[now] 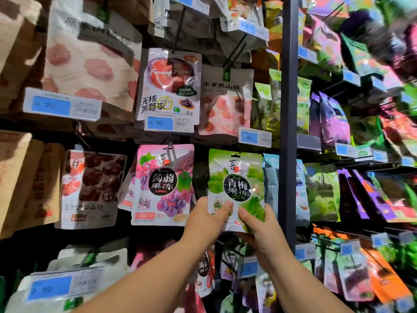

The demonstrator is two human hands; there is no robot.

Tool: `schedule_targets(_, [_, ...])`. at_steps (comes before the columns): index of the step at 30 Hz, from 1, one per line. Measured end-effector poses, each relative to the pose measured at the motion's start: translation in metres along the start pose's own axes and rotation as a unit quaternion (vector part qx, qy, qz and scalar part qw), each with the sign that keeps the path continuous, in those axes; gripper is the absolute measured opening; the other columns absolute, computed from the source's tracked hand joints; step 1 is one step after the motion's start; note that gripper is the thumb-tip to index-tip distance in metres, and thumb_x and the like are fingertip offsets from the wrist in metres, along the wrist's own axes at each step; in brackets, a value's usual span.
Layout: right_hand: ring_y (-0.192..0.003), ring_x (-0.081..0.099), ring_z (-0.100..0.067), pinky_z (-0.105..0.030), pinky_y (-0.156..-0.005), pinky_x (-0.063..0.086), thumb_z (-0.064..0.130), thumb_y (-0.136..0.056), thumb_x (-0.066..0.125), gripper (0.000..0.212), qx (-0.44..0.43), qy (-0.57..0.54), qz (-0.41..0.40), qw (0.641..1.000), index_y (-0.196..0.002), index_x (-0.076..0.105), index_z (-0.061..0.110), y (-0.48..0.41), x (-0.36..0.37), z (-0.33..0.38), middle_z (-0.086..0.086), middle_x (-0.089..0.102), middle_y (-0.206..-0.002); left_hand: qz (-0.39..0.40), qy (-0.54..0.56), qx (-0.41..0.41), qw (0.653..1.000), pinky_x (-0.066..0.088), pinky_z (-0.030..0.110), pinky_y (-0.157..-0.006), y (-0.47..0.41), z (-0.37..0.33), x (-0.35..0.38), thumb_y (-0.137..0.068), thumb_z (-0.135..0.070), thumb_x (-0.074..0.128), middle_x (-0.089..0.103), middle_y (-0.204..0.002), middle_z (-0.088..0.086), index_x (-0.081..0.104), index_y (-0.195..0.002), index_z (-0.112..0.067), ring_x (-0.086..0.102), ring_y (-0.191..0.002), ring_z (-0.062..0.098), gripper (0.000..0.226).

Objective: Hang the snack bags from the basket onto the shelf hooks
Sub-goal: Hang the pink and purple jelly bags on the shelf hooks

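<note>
A green jelly snack bag [237, 177] with a black round label is held upright against the shelf, right of centre. My left hand [207, 220] pinches its lower left corner, thumb on the front. My right hand [261, 231] grips its lower right edge, thumb on the front too. The bag's top hole lies level with the row where a pink grape jelly bag [163, 184] hangs on a hook to the left. I cannot tell whether the green bag is on a hook. The basket is out of view.
Hanging snack bags fill the shelves all around: a plum bag [169, 84] and a peach hawthorn bag [225, 100] above, a dark hawthorn bag [90, 188] at left. A dark upright post [288, 109] stands just right of the green bag. Blue price tags [255, 137] jut forward.
</note>
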State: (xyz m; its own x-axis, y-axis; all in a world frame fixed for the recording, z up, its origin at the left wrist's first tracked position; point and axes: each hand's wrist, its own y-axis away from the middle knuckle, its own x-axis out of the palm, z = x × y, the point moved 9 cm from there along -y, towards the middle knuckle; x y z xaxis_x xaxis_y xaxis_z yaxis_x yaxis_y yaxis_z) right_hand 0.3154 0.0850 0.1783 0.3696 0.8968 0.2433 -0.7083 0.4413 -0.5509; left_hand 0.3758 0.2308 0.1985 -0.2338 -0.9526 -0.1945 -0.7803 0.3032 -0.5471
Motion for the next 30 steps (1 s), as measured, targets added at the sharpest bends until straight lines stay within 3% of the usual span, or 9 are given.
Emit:
schedule_targets(3, [-0.096, 0.073, -0.023, -0.037, -0.071, 0.059, 0.015, -0.087, 0.073, 0.039, 0.004, -0.007, -0.011, 1.0, -0.121, 0.056, 0.015, -0.009, -0.011, 0.0, -0.01, 0.073, -0.111, 0.006, 0.031, 0.004, 0.999, 0.053, 0.03, -0.084, -0.006, 0.003, 0.014, -0.086, -0.048, 0.069, 0.068, -0.106, -0.008, 0.058, -0.113, -0.025, 0.065, -0.1, 0.014, 0.036])
schedule_targets(6, [-0.095, 0.073, -0.021, -0.033, -0.068, 0.057, 0.015, -0.087, 0.072, 0.036, -0.002, 0.002, -0.014, 1.0, -0.12, 0.056, 0.016, -0.017, -0.017, 0.003, -0.007, 0.073, -0.11, 0.001, 0.039, 0.01, 0.999, 0.052, 0.041, -0.093, -0.014, 0.002, 0.022, -0.085, -0.048, 0.07, 0.068, -0.109, -0.007, 0.059, -0.112, -0.027, 0.064, -0.102, 0.015, 0.036])
schedule_targets(9, [-0.09, 0.074, -0.019, -0.03, -0.064, 0.057, 0.013, -0.088, 0.071, 0.031, -0.01, -0.004, -0.018, 1.0, -0.116, 0.058, 0.018, -0.023, -0.022, 0.005, -0.004, 0.075, -0.105, 0.009, 0.062, 0.02, 0.998, 0.054, 0.044, -0.092, -0.02, -0.001, 0.03, -0.085, -0.047, 0.07, 0.068, -0.106, -0.01, 0.058, -0.108, -0.031, 0.065, -0.1, 0.014, 0.031])
schedule_targets(19, [-0.103, 0.069, -0.026, -0.034, -0.069, 0.055, 0.018, -0.087, 0.072, 0.038, -0.015, 0.015, -0.025, 0.999, -0.122, 0.055, 0.019, -0.041, -0.036, 0.005, -0.006, 0.072, -0.113, 0.003, 0.096, 0.036, 0.995, 0.056, 0.044, -0.09, -0.031, -0.003, 0.045, -0.086, -0.043, 0.071, 0.069, -0.102, -0.011, 0.056, -0.106, -0.032, 0.068, -0.096, 0.012, 0.027])
schedule_targets(25, [-0.102, 0.07, -0.023, -0.03, -0.064, 0.053, 0.032, -0.074, 0.078, 0.053, -0.03, 0.018, -0.02, 0.999, -0.121, 0.057, 0.022, -0.045, -0.038, 0.008, -0.004, 0.072, -0.114, -0.007, 0.105, 0.067, 0.992, 0.056, 0.034, -0.086, -0.029, -0.011, 0.044, -0.087, -0.041, 0.07, 0.069, -0.099, -0.014, 0.055, -0.102, -0.033, 0.067, -0.093, 0.006, 0.023])
schedule_targets(30, [-0.097, 0.071, -0.021, -0.033, -0.066, 0.053, 0.033, -0.072, 0.075, 0.053, -0.039, 0.008, -0.008, 0.999, -0.12, 0.057, 0.023, -0.046, -0.037, 0.01, -0.003, 0.073, -0.111, -0.01, 0.108, 0.077, 0.991, 0.048, 0.013, -0.07, -0.027, -0.013, 0.044, -0.087, -0.04, 0.07, 0.069, -0.096, -0.017, 0.054, -0.099, -0.035, 0.065, -0.086, -0.006, 0.021])
